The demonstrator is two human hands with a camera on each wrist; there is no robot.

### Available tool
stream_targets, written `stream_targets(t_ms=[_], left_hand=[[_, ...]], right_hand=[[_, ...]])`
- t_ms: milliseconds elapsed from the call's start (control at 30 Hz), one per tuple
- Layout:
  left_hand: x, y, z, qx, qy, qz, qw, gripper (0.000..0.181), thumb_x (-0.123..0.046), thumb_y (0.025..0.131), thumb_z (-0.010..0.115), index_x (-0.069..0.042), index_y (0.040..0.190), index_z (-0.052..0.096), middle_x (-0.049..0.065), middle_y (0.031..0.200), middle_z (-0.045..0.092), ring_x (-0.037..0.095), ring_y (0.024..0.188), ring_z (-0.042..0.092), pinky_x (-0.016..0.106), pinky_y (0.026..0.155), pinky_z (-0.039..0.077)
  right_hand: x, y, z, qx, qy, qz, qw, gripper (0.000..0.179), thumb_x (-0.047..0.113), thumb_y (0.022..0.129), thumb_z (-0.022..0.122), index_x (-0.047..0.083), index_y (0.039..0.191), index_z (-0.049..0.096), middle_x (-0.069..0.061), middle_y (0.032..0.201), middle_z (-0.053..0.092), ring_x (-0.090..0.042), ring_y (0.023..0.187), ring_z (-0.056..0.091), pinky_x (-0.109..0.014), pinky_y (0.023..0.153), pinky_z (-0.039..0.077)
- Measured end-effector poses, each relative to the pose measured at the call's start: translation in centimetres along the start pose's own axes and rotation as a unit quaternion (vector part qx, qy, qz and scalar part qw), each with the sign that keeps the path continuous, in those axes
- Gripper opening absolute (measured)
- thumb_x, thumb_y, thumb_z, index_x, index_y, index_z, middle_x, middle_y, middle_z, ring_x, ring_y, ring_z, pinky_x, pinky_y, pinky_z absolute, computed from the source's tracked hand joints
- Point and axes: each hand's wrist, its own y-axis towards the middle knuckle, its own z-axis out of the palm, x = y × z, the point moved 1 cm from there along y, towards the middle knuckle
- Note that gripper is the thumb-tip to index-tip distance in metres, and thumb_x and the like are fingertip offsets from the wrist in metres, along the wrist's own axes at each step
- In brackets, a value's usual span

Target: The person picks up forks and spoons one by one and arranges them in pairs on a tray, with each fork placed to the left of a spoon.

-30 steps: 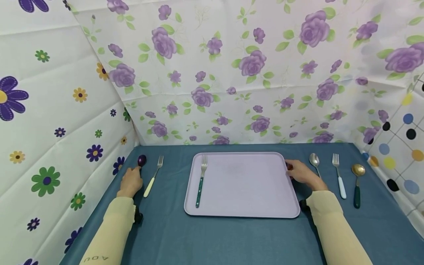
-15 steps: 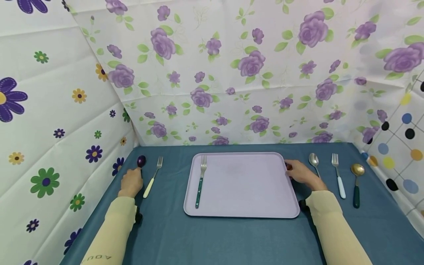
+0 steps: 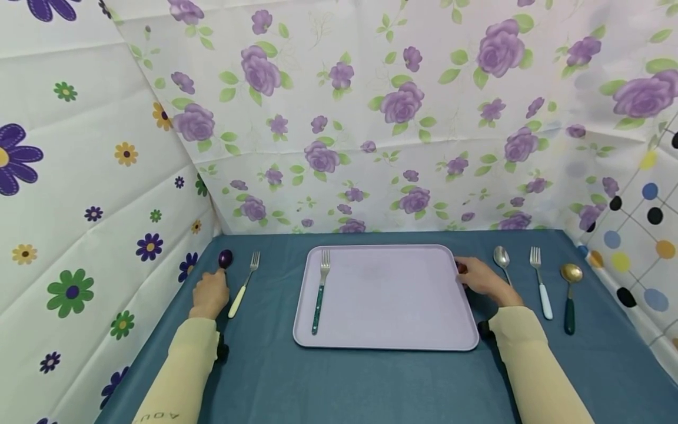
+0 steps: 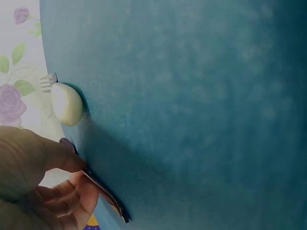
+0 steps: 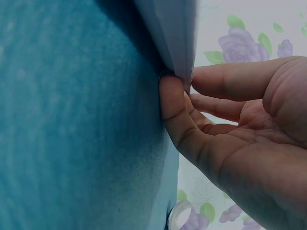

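My left hand (image 3: 210, 294) is at the left side of the table, its thumb and fingers pinching the handle of a dark purple spoon (image 3: 225, 258). In the left wrist view the spoon's handle (image 4: 108, 194) passes between thumb and fingers, close over the cloth. A fork with a cream handle (image 3: 237, 301) lies just right of that hand. My right hand (image 3: 479, 275) grips the right rim of a pale lilac tray (image 3: 392, 294). The right wrist view has the thumb above the tray's edge (image 5: 180, 38) and a finger beneath it. On the tray's left part lies a green-handled fork (image 3: 318, 306).
Right of the tray lie a silver spoon (image 3: 501, 258), a fork with a white handle (image 3: 545, 300) and a gold spoon with a green handle (image 3: 570, 315). A blue-green cloth (image 3: 339, 388) covers the table. Flowered sheets (image 3: 349, 118) hang behind and at the sides.
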Motion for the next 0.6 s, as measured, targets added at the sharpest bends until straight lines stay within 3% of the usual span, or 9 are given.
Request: stream_targets(t_ms=[333,600], left_hand=[[0.20,0.03,-0.78,0.001,-0.003,0.006,1.0000,0.039,0.002,0.100,0.054,0.018,0.136,0.050,0.047,0.113,0.057,0.062,0.096,0.060,0.070,0.081,0.049],[0.20,-0.34,-0.96,0.002,-0.009,0.004,0.9999,0.044,0.001,0.100,0.056,0.016,0.141,0.049,0.046,0.121,0.057,0.061,0.099,0.061,0.069,0.082,0.050]], right_hand=[[-0.08,0.02,0.13,0.003,0.015,0.009,0.9998,0.056,-0.004,0.101,0.053,-0.022,0.150,0.033,-0.027,0.107,0.060,-0.030,0.088,0.062,-0.045,0.079,0.057],[-0.02,-0.03,0.17,0.002,0.014,0.009,0.9999,0.056,-0.004,0.101,0.052,-0.022,0.150,0.033,-0.026,0.106,0.060,-0.030,0.087,0.062,-0.044,0.078,0.056]])
